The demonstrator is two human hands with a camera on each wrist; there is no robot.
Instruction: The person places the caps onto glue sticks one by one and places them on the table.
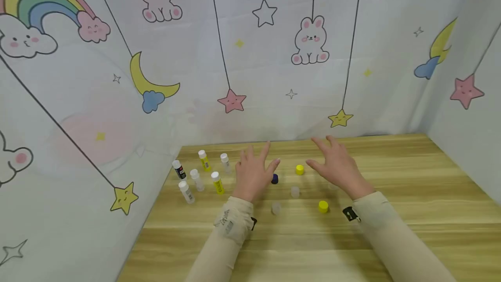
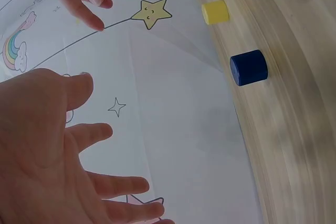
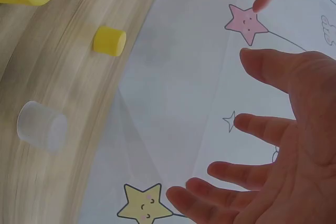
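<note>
Both hands are raised over the table with fingers spread and nothing in them. Under the thumb side of the left hand lies a dark blue cap, which the left wrist view shows apart from the fingers. Close to the thumb of the right hand is a yellow cap. A second yellow cap sits nearer the front. Translucent caps stand among them, one of them partly hidden by the right hand in the head view.
Left of the left hand stand several small glue-stick-like tubes with white caps: yellow ones, pale ones and a dark one. A white patterned curtain hangs behind the wooden table.
</note>
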